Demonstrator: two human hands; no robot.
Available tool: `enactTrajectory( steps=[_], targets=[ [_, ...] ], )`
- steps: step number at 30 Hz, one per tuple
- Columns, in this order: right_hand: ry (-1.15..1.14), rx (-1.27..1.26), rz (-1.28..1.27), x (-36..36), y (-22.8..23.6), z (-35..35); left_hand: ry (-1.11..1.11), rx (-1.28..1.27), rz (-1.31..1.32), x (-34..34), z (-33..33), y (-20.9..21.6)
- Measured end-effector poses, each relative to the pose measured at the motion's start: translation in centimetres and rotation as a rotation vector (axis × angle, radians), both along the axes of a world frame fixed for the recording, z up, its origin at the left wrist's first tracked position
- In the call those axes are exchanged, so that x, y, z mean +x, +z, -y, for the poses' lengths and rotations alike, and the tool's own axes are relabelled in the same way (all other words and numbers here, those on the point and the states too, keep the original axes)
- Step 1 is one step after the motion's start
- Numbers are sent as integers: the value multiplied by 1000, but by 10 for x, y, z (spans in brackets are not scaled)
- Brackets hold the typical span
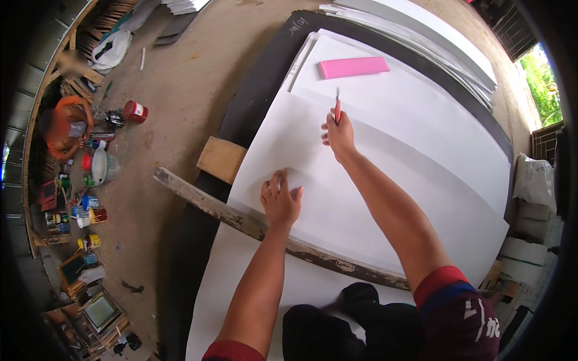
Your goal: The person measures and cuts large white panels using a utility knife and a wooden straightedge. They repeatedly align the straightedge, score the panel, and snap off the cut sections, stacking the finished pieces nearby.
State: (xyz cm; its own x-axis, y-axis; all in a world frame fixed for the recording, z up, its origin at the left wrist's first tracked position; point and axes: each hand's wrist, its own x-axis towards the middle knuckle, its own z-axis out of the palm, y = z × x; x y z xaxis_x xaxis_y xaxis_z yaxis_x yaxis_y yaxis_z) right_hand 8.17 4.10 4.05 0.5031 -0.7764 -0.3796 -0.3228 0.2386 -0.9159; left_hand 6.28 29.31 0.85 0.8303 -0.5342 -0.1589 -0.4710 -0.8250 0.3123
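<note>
My right hand (340, 136) is closed round a slim red-handled cutter (338, 114), its thin dark tip pointing away from me. It is held over a large white sheet (379, 174) that curves up along a soft fold. My left hand (281, 198) is open, fingers spread, at the sheet's left part; whether it presses on the surface is hard to tell. Beyond the cutter lies a pink, flat-sided block (354, 67). A long worn wooden strip (211, 201) crosses the sheet near my left wrist and passes beneath both forearms.
A wooden block (221, 159) sits at the sheet's left edge, on a black board (259, 90). More white sheets (421, 36) are stacked at the far side. On the floor to the left, a person in orange (69, 126) sits near several paint cans, including a red can (135, 112).
</note>
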Motion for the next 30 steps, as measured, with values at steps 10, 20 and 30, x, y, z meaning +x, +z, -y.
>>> enactTrajectory(
  steps=[10, 20, 30],
  targets=[
    [414, -461, -405, -152, 76, -29, -224, 253, -196, -17, 3, 65],
    [455, -765, -661, -375, 199, -58, -731, 222, -88, -172, -37, 102],
    [416, -643, -776, -567, 109, -85, -794, 247, -9, -242, -56, 59]
  ],
)
